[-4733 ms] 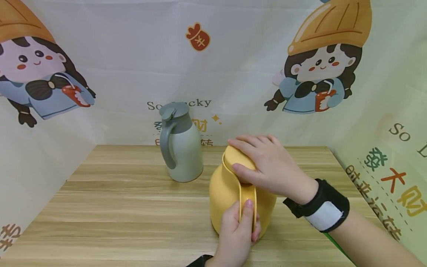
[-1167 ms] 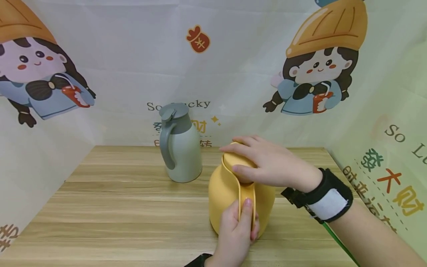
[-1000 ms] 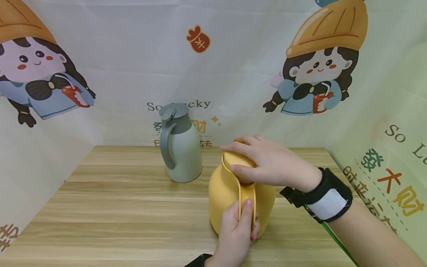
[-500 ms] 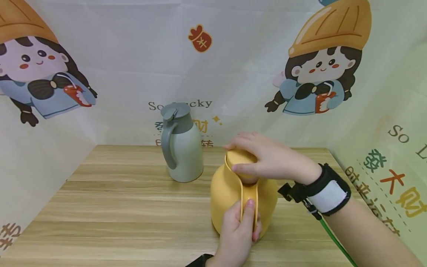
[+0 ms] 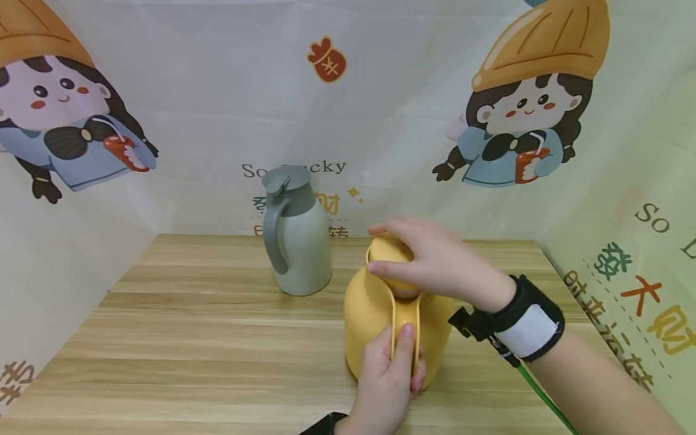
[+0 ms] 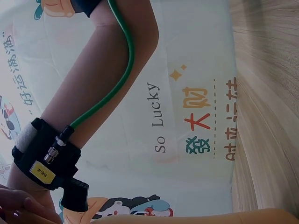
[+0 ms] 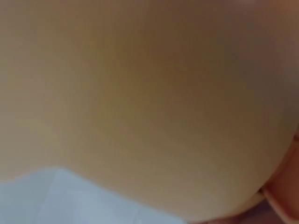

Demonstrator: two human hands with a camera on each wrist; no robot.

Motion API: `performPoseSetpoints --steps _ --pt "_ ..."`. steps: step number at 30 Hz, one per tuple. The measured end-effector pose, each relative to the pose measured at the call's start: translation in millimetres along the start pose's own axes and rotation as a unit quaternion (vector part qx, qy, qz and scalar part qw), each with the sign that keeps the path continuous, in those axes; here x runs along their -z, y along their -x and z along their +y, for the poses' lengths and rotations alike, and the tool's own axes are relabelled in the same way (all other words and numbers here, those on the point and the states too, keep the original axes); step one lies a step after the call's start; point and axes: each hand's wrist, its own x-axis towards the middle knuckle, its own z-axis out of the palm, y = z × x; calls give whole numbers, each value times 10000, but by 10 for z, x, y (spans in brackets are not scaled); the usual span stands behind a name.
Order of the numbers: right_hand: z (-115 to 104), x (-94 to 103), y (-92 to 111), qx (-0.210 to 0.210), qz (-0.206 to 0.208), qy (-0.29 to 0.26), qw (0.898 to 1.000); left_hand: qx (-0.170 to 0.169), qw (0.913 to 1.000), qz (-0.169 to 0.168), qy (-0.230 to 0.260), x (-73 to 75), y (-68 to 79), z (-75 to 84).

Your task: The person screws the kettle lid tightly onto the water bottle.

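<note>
My left hand (image 5: 383, 376) grips the bulbous yellow plastic-looking jug (image 5: 363, 320) by its strap-like handle (image 5: 406, 313), my right hand (image 5: 435, 257) its round lid (image 5: 390, 251): lid on, remaining adjustment unclear

in the head view, the cloth wall (image 5: 217, 78) reads "so lucky" (image 5: 331, 167) at mid-frame, a letter or so hidden by a grey-green jug (image 5: 306, 248); beneath it stand "發" and "财", then "转". a red pouch print (image 5: 327, 59), top centre, bears a yuan-like sign. at the right edge, slanting, come "so" and a cut-off "l", "發大财" and "时来运转"; at lower left, what looks like "转". in the left wrist view, sideways on the cloth, are "好运满满" at upper left, and "so lucky", "發大财" and "时来运转" right of centre. the wristband's yellow label (image 6: 42, 172), lower left, is too small to read surely.
</note>
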Motion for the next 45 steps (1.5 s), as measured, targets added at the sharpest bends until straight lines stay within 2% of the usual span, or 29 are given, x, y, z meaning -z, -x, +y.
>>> performPoseSetpoints --steps 5,9,12,17,20,26,33,36,39,42,45 --pt "-52 -46 7 -177 102 -128 9997 161 9999 38 47 16 -6 6" --pt "-62 -58 6 -142 185 -394 9990 210 9997 63 77 23 -8 13" --pt "-43 -52 4 -87 185 -763 9969 162 9998 55 57 26 -10 13" --pt "-8 6 31 -360 -45 -1564 9870 75 10000 27 7 24 -12 10" --pt "14 34 47 -375 -145 -1750 9837 81 10000 29 0 18 -13 9" --pt "41 38 79 -225 -38 -1705 9851 83 10000 -7 -18 8 -15 3" --pt "30 3 97 -103 339 -1242 9916 82 10000 35 -20 2 -13 5" --pt "57 20 104 171 378 -1163 9923 97 9999 38 2 2 -8 3" --pt "131 72 98 834 340 -1134 9895 106 9999 24 -9 2 -6 1" --pt "230 128 61 1704 248 -1053 9794 91 10000 4 -25 2 -4 0" --pt "312 151 18 2185 17 -1116 9694 67 10000 -8 -31 1 1 2"
